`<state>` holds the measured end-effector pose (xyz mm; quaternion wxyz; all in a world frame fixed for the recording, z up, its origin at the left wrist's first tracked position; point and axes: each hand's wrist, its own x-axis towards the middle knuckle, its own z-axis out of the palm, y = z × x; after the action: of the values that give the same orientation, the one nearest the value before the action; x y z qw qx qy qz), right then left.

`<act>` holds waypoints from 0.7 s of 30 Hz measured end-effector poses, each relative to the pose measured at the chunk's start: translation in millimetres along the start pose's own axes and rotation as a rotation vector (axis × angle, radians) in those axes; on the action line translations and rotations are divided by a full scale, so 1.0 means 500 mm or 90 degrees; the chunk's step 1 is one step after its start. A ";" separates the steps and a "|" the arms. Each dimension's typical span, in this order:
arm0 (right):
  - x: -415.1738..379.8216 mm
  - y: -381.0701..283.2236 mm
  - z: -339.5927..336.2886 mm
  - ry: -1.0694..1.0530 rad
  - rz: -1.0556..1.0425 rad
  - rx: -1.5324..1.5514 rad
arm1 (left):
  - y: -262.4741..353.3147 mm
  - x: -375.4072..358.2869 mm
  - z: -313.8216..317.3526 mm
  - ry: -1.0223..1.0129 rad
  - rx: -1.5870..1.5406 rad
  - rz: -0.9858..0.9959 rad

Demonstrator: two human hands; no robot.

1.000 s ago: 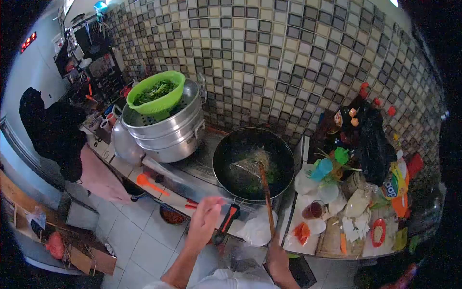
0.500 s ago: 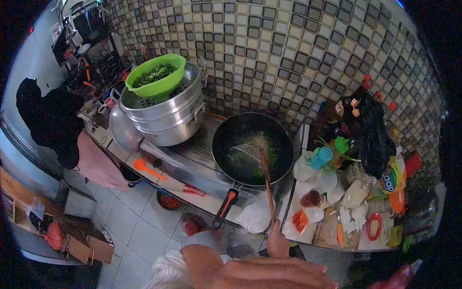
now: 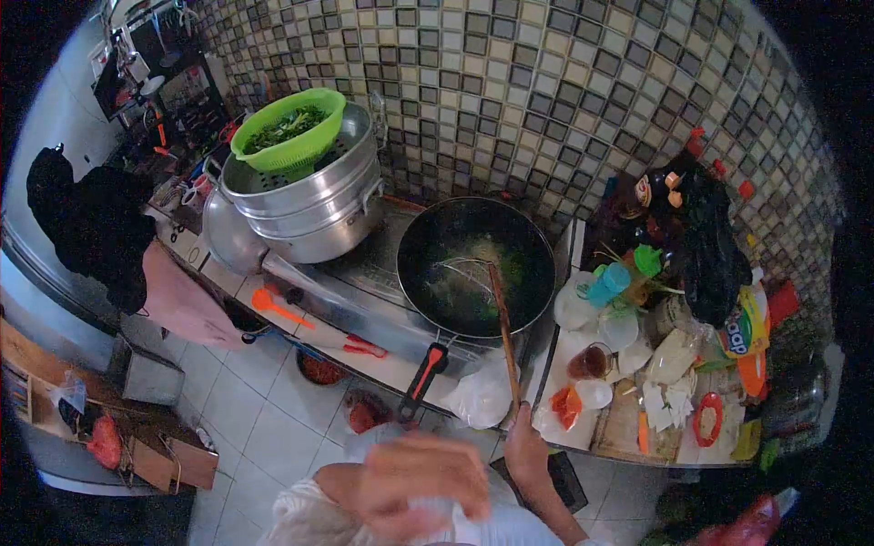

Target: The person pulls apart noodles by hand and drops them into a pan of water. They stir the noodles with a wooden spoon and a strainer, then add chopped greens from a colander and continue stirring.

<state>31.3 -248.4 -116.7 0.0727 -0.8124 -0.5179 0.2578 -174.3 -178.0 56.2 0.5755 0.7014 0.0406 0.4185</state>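
My right hand (image 3: 526,448) is closed around the lower end of a long wooden-handled utensil (image 3: 502,320). Its thin, wire-like metal head rests inside a black wok (image 3: 428,300) on the stove, where pale and green bits show. The wok's black and red handle (image 3: 425,378) points toward me, untouched. Close to the camera, my left hand (image 3: 423,487) hovers in front of my body, smeared by motion; its fingers are not clear. A white plastic bag (image 3: 482,396) lies between the wok handle and the wooden handle.
Left of the wok, a large metal steamer pot (image 3: 314,218) carries a green basket (image 3: 289,156) of leafy greens. An orange spoon (image 3: 280,308) lies on the counter edge. To the right are a glass of brown liquid (image 3: 590,362), a cutting board (image 3: 621,426) and several bottles.
My left hand has moved left and slightly upward, away from my right forearm. My right hand keeps hold of the wooden-handled utensil. The view has shifted slightly.
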 end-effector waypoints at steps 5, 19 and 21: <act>0.014 0.009 -0.050 -0.008 0.005 -0.005 | -0.210 -0.097 -0.034 0.341 0.349 -0.370; 0.166 -0.007 -0.083 0.200 -0.046 0.046 | -0.348 -0.207 -0.060 0.307 -0.149 -0.627; 0.195 -0.001 -0.057 0.151 -0.005 -0.026 | -0.347 -0.201 -0.060 0.348 -0.154 -0.665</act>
<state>77.3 -158.3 -125.6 0.1178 -0.8363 -0.5143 0.1493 -184.7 -150.8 -144.4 0.7493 0.3851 0.4785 0.2474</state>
